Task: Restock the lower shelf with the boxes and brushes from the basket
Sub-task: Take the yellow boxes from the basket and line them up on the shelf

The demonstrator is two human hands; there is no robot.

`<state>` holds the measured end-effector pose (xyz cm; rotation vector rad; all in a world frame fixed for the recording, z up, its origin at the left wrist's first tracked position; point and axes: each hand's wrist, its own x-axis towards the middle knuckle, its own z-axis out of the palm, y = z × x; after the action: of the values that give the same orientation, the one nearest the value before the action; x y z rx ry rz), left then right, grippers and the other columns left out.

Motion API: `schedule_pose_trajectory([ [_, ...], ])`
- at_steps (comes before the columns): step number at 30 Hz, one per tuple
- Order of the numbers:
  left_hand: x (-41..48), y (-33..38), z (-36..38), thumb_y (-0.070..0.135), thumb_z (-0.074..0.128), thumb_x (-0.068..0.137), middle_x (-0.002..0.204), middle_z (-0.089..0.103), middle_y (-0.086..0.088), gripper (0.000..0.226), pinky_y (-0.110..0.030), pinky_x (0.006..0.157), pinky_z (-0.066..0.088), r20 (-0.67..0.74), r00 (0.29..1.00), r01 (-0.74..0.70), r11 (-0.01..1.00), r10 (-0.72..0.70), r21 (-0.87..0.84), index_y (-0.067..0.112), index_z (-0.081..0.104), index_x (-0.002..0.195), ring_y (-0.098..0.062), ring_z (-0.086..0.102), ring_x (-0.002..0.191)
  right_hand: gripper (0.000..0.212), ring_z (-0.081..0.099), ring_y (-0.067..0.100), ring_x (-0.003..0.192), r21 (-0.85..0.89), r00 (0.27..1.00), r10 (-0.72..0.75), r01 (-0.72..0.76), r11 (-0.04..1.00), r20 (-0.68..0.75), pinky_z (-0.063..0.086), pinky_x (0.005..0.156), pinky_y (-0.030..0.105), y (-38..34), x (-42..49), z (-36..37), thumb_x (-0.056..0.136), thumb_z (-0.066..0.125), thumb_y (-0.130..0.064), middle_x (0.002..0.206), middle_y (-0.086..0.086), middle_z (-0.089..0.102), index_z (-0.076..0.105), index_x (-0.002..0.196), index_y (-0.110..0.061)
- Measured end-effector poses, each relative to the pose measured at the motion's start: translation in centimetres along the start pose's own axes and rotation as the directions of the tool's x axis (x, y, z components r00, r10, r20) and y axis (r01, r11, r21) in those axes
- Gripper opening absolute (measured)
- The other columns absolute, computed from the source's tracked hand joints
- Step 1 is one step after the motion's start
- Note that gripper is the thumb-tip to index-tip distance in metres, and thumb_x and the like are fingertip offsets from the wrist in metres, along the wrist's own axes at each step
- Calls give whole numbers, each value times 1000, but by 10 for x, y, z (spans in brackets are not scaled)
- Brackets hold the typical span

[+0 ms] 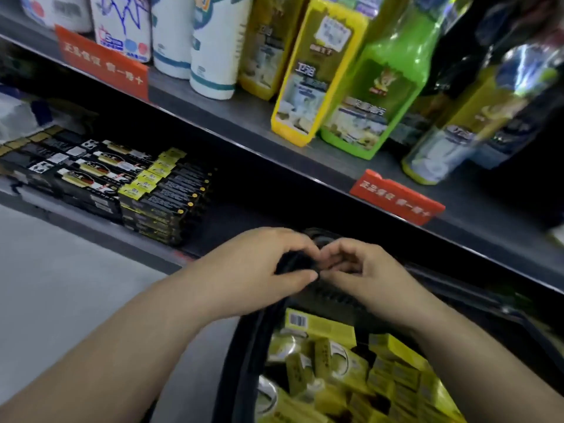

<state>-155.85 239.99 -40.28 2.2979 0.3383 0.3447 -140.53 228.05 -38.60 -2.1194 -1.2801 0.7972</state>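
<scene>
Many yellow boxes (335,358) packed in black basket (241,361) at 6 o'clock, nearest camera. Centre frame, both hands meet on the basket's handle (293,261). Left hand (259,270) grip curled round it. Right hand (372,276) grip pinching it. Thumb tips just beside each other. Lower shelf (222,221) at 9 to 10 o'clock holds black-and-yellow boxes (164,196), stacked flat. Upper shelf (274,129) beyond, 12 to 2 o'clock: white rolls (213,47), yellow bottle (317,74), green bottle (381,87). Red tags (396,196) on its front edge.

Grey floor (61,285), dark upper shelf (250,117), red tags (102,61) on its edge, white rolls (213,56), yellow bottle (317,71), green bottle (387,87), dim light
</scene>
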Motion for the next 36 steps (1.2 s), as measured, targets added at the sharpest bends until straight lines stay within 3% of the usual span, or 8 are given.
schedule_pose_trajectory([
  [3,-1,29,27,47,52,89,122,54,23,34,-12,87,33,169,984,-83,989,62,119,42,53,123,8,40,111,15,62,12,80,-37,994,93,-91,995,49,51,77,30,41,-40,-6,85,65,-8,91,1,68,63,92,-21],
  [9,14,64,85,48,48,92,134,47,19,35,-20,93,36,478,878,-118,974,12,191,40,49,126,-2,42,121,11,58,3,91,-310,948,293,-243,919,124,43,73,14,135,-128,-32,90,59,-27,99,-15,61,59,100,-30],
  [13,29,81,147,42,50,93,132,52,10,33,-31,97,42,642,765,-125,968,-46,218,35,51,125,-13,48,119,32,46,0,113,-387,925,353,-278,879,138,26,82,0,184,-185,-42,86,64,-31,115,-16,49,55,116,-34],
  [16,38,96,200,39,53,92,134,51,10,38,-22,93,39,724,689,-124,976,-44,177,31,49,129,-11,48,120,48,37,7,126,-427,908,383,-281,859,173,24,98,7,208,-207,-47,84,64,-31,130,-9,41,49,130,-33],
  [22,61,112,270,41,62,86,156,-2,9,99,-36,111,25,557,810,138,983,-182,121,37,-16,146,-23,12,144,56,45,4,120,-246,913,404,-378,893,64,37,96,13,223,-246,-55,81,63,-37,133,-16,39,40,131,-43],
  [27,86,117,304,39,57,89,154,17,-1,79,-35,111,28,395,852,301,939,-342,164,26,9,150,-24,21,141,62,35,7,129,-226,907,412,-384,895,88,34,104,21,237,-238,-61,86,60,-36,143,-14,32,31,140,-38],
  [30,98,120,318,38,60,89,147,36,-5,71,-35,106,35,390,814,355,900,-431,254,17,23,146,-25,34,134,55,34,14,130,-270,913,405,-380,885,41,33,106,25,251,-227,-64,90,55,-33,143,-10,33,33,141,-36],
  [36,104,130,320,34,57,91,141,43,-6,57,-33,104,33,433,798,216,869,-420,445,16,38,141,-25,36,131,44,39,21,124,-452,884,441,-334,827,155,38,101,32,269,-229,-57,90,49,-37,134,1,43,40,131,-25],
])
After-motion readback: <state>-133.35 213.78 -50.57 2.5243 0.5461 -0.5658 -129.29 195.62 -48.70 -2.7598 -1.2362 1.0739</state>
